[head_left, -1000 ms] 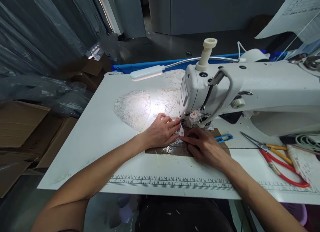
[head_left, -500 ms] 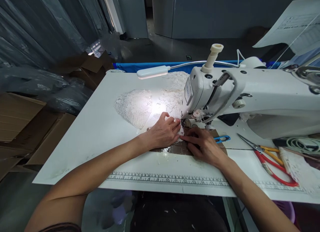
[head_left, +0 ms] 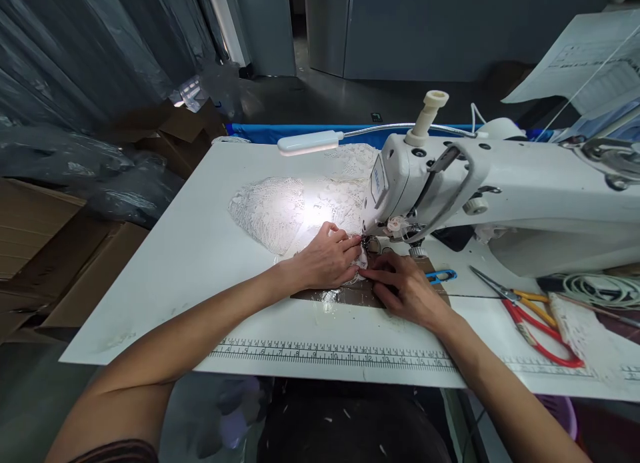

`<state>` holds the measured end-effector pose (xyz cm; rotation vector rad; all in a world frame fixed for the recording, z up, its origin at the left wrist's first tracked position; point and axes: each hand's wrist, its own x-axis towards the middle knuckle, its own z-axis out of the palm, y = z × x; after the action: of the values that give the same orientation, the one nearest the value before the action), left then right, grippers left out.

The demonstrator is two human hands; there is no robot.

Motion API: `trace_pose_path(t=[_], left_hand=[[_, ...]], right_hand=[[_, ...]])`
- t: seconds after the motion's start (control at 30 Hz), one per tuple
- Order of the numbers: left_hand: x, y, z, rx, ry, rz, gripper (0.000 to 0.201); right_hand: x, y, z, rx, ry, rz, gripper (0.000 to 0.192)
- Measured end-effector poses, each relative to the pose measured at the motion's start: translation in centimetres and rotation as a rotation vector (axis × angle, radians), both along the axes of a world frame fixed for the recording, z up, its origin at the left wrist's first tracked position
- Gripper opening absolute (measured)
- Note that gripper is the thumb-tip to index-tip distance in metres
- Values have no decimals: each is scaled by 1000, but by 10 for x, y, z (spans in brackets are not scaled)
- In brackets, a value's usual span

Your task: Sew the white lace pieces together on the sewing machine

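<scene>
White lace fabric (head_left: 280,206) lies spread on the white sewing table (head_left: 200,250), running under the head of a white sewing machine (head_left: 480,190). My left hand (head_left: 327,260) presses flat on the lace just left of the needle area, fingers pointing at the presser foot. My right hand (head_left: 405,286) rests on the lace edge directly in front of the needle, fingertips pinching the cloth against the brown patch (head_left: 350,295) on the table. The two hands almost touch.
A gooseneck lamp (head_left: 310,142) lights the lace. Blue thread snips (head_left: 443,275) lie right of my right hand; red and yellow handled scissors (head_left: 530,313) farther right. A ruler strip (head_left: 330,353) runs along the front edge. Cardboard boxes (head_left: 60,250) and plastic sheeting stand on the left.
The hands stay at the needle with only small finger shifts. The view has drifted slightly, so the machine and table appear a little lower and more to the right.
</scene>
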<state>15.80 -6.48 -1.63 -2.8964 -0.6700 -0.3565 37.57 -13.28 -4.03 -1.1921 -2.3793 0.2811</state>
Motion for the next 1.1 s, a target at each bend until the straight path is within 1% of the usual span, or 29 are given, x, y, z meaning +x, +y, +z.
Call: trace_pose_path(t=[0.33, 0.47, 0.57, 0.63, 0.73, 0.9, 1.1], left_hand=[[1, -2, -2, 60, -13, -12, 34], [1, -4, -4, 112, -55, -9, 30], [2, -4, -7, 127, -103, -53, 23], [2, -4, -9, 120, -137, -84, 22], [1, -3, -9, 93, -169, -91, 21], [1, -3, -9, 42, -180, -72, 21], [1, -1, -10, 18, -174, -18, 22]], right_hand=[[-1, -1, -2, 21, 38, 8, 36], [0, -1, -3, 32, 43, 5, 35], [1, -1, -4, 27, 33, 7, 35], [2, -1, -4, 20, 25, 6, 35], [1, -2, -3, 10, 20, 2, 36], [-1, -2, -1, 8, 30, -3, 35], [-2, -2, -1, 1, 27, -19, 35]])
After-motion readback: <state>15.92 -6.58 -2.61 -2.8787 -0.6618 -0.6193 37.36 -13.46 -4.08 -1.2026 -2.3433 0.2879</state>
